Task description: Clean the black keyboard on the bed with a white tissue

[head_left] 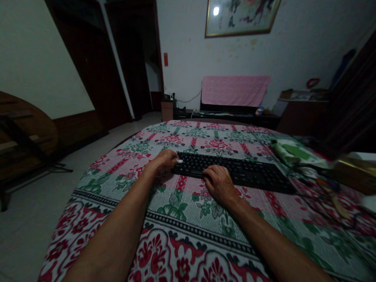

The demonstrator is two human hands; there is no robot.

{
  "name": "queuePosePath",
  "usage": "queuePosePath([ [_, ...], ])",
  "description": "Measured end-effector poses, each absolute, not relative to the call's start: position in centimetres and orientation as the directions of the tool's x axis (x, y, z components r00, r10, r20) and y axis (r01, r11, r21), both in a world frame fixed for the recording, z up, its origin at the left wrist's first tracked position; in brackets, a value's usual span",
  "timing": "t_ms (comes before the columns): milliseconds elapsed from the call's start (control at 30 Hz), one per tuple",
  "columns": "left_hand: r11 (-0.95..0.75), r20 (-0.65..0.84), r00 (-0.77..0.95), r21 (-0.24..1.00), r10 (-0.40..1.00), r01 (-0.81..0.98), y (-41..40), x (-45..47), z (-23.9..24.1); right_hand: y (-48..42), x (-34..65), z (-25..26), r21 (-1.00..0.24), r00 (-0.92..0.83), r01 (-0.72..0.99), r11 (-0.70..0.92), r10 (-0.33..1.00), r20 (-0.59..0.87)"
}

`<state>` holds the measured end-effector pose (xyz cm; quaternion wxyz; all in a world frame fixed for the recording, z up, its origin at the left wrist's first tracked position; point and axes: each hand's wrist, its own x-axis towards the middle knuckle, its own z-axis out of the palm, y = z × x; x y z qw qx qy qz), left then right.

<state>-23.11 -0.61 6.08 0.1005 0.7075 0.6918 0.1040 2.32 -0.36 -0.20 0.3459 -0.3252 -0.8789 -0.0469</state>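
A black computer keyboard (249,172) lies across the cloth-covered table in front of me. At its left end, my left hand (167,159) is closed, with a small white thing (179,160) showing at its fingertips over the keys. It looks like a bit of tissue or cotton, too small to tell. My right hand (219,180) lies on the front edge of the keyboard, left of its middle, fingers curled over the edge and thumb toward the near side. What sits under those fingers is hidden.
A floral tablecloth (182,211) covers the round table. To the right are a green-and-white packet (296,152), tangled black cables (320,199), a brush-like wooden-handled thing (337,203) and a gold-coloured box (355,172). Beyond the table, a pink cloth (235,91) drapes over a screen.
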Motion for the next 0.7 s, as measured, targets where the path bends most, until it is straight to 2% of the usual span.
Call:
queuePosePath([
  [133, -0.046, 0.024, 0.040, 0.352, 0.999, 0.935, -0.5, -23.5, 6.0, -0.4, 2.4, -0.1, -0.143, -0.547, 0.585, 0.798, 0.519, 0.657],
  [333, -0.024, 0.058, 0.006, 0.322, 0.998, 0.947, -0.5, -23.6, 6.1, -0.4, 2.4, 0.2, -0.138, -0.554, 0.569, 0.811, 0.501, 0.665],
  [600, 0.013, -0.137, 0.048, 0.415, 0.989, 0.910, -1.3, -23.0, 7.0, -0.4, 2.5, 0.0, -0.153, -0.563, 0.570, 0.807, 0.519, 0.643],
  [700, 0.020, -0.120, 0.035, 0.433, 0.992, 0.901, -1.2, -23.1, 6.7, -0.3, 2.5, -0.1, -0.161, -0.559, 0.575, 0.802, 0.529, 0.638],
])
